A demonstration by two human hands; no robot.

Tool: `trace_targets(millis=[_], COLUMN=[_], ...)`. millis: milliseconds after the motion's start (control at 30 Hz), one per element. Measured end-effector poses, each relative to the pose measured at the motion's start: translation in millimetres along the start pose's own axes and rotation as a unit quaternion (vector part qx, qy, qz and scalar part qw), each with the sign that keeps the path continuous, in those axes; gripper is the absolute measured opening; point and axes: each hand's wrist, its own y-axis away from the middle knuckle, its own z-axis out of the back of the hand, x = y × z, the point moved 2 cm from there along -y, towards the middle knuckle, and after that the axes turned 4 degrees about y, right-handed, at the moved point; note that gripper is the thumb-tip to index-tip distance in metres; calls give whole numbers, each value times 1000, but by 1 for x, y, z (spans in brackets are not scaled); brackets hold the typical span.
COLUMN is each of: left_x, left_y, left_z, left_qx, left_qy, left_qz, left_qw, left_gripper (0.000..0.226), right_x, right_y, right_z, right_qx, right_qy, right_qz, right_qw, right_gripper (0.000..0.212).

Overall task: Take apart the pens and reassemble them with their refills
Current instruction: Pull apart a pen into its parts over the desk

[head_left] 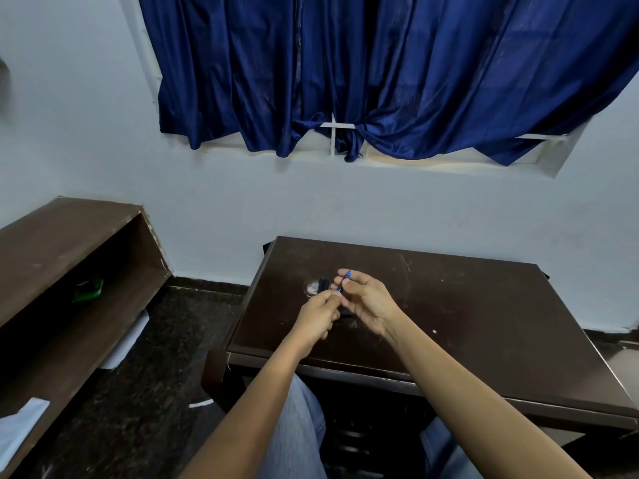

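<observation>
Over the dark brown table [466, 305], both hands meet near its left part. My right hand [366, 299] pinches a thin blue pen [344, 280] between thumb and fingers, its tip pointing up and away. My left hand [320, 314] grips the pen's lower end with curled fingers; that end is hidden inside the fingers. Just behind the hands lie dark pen parts [323, 284] on the table, next to a pale round patch [313, 286]. Whether the pen is whole or partly taken apart cannot be told.
A brown shelf unit [69, 257] stands at the left with a green object [88, 288] inside. A white wall and blue curtain [380, 74] rise behind the table. The floor at left is dark, and white paper [20, 426] lies at lower left.
</observation>
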Motion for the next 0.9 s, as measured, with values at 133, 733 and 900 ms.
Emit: trace_targets(millis=[133,733,900], left_x=[4,30,44], left_y=[-2,-18,-27], left_z=[1,3,3], left_qx=[-7,4,24], left_qy=[8,13,10], left_qz=[9,51,57], left_qw=[1000,999,998], left_gripper=[26,27,27], right_x=[-1,-27,-24], right_y=[-2,-27,-46], right_z=[3,11,23], right_qx=[2,-47,-106], right_qy=[-1,10,-61], right_qz=[-9,-68,-79], right_qw=[1000,996,989], right_gripper=[20,24,22])
